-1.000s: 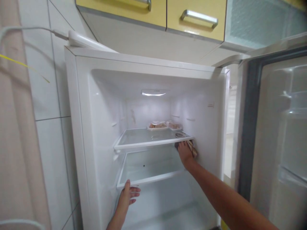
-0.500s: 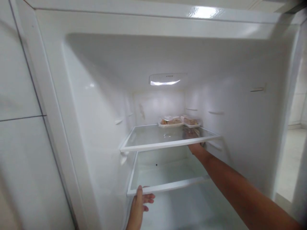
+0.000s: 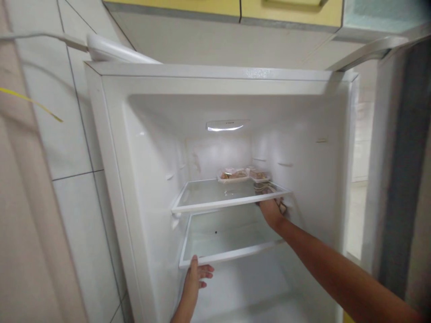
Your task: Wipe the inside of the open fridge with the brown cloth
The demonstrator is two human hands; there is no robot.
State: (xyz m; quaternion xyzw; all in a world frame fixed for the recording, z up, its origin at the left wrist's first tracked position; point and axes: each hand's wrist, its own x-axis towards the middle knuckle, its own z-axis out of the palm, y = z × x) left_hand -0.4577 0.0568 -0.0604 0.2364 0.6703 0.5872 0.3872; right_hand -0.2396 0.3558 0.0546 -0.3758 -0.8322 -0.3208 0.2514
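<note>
My right hand (image 3: 270,211) reaches in beneath the upper glass shelf (image 3: 202,207) on its right side. Around its fingers is a dark brown-and-white object (image 3: 282,206), partly seen through the glass; its kind cannot be made out. The fingers look curled at it, though the shelf's edge and glass blur them. At the lower glass shelf (image 3: 232,257), my left hand (image 3: 197,273) is by the front left corner, thumb up at the rim and fingers spread below it, holding nothing.
Two film-wrapped food trays, a left one (image 3: 233,175) and a right one (image 3: 258,174), sit at the back of the upper shelf. White fridge walls (image 3: 148,179) close in both sides. A lamp (image 3: 227,125) glows above. Yellow cabinets (image 3: 188,10) hang overhead; an open door (image 3: 400,157) stands at right.
The view has drawn back, showing cabinets and doors. My right hand has come slightly toward the front, with more of the brown-and-white object visible beside it. My left hand stays at the lower shelf's corner.
</note>
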